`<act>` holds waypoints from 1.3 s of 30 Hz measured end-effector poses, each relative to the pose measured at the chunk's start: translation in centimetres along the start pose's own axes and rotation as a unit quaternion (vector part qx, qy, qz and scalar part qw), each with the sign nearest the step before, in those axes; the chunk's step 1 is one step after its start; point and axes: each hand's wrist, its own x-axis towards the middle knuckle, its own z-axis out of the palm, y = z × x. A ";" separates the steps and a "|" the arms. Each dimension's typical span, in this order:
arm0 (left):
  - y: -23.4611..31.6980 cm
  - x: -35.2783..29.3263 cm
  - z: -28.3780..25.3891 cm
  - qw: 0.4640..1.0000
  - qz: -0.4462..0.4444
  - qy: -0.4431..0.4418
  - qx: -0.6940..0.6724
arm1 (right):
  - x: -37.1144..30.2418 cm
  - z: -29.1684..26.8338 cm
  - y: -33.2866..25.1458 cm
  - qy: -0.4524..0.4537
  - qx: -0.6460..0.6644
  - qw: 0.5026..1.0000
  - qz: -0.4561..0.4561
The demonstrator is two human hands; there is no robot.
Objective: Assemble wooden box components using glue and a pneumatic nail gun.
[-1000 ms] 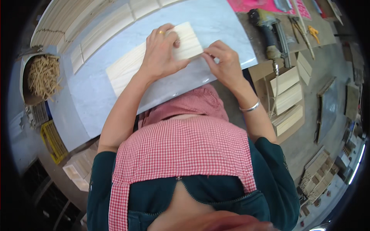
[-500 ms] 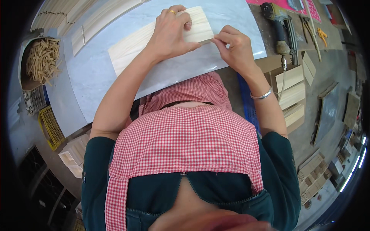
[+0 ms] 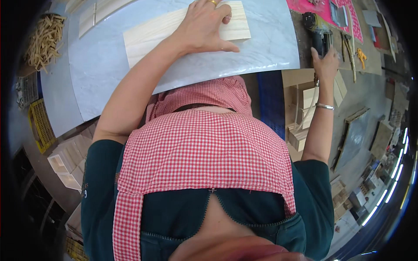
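— In the head view, where is the pale wooden board [image 3: 174, 28]?

— It lies flat on the grey sheet [image 3: 261, 48] that covers the surface, close to the far edge. Its long axis runs left to right across the sheet, tilted a little: the left end sits nearer the person, the right end points toward the far right corner.

— And the left hand [image 3: 204, 26]?

— It rests palm down on the right half of the board. The fingers are spread, the thumb stretched out along the board's near edge, a ring on one finger.

— The right hand [image 3: 325, 65]?

— Well apart from the board, beyond the sheet's right edge. It is on the grip of a dark power tool [image 3: 317, 32] that lies on the bare surface, its body pointing away from the person. The fingers curl about the grip, though how tightly I cannot tell. A bracelet circles that wrist.

— Anything else nearby?

— A heap of thin wood strips [image 3: 43, 37] at the far left, and a pink mat [image 3: 318, 8] beyond the tool.
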 end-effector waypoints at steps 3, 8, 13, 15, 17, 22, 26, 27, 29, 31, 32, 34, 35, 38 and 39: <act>0.2 0.2 0.2 1.000 -0.009 -0.008 -0.007 | 1.6 2.2 0.8 -0.089 -0.025 0.995 0.040; 0.4 0.3 0.4 0.998 -0.065 -0.019 0.003 | 3.6 0.6 -2.2 -0.101 -0.032 0.994 0.014; 0.5 0.7 0.6 0.994 -0.091 -0.061 -0.023 | 2.8 -8.0 -4.6 -0.163 0.099 0.979 0.077; 0.4 0.7 0.5 0.994 -0.094 -0.057 -0.018 | 0.6 -11.2 -7.6 -0.190 0.156 0.964 0.101; 0.4 0.6 0.4 0.994 -0.095 -0.053 -0.022 | -1.2 -13.1 -9.8 -0.185 0.203 0.957 0.097; 0.4 0.3 0.3 0.983 -0.116 -0.098 -0.100 | -8.0 -16.9 -15.4 -0.195 0.274 0.932 0.137; 0.8 0.5 -0.3 0.983 -0.124 -0.108 -0.080 | -9.4 -17.7 -17.7 -0.241 0.347 0.899 0.118; 0.8 0.5 -0.4 0.983 -0.124 -0.107 -0.082 | -9.4 -17.7 -17.7 -0.241 0.345 0.899 0.118; 0.9 0.5 -0.6 0.983 -0.123 -0.111 -0.080 | -9.2 -17.4 -17.7 -0.251 0.331 0.902 0.117; 0.9 0.5 -0.7 0.983 -0.122 -0.115 -0.077 | -8.9 -17.1 -17.7 -0.262 0.318 0.904 0.117; 0.9 0.4 -0.7 0.983 -0.123 -0.115 -0.078 | -8.8 -17.0 -17.8 -0.263 0.317 0.904 0.117; 0.9 0.3 -0.6 0.983 -0.122 -0.111 -0.085 | -8.6 -16.9 -17.9 -0.267 0.321 0.900 0.120; 0.8 0.3 -0.6 0.983 -0.122 -0.109 -0.089 | -8.5 -16.9 -17.9 -0.270 0.324 0.899 0.122; 0.6 0.4 -0.3 0.983 -0.121 -0.104 -0.095 | -8.1 -16.7 -17.7 -0.279 0.323 0.896 0.123; 0.5 0.4 -0.2 0.983 -0.120 -0.100 -0.099 | -8.0 -16.6 -17.5 -0.285 0.320 0.895 0.121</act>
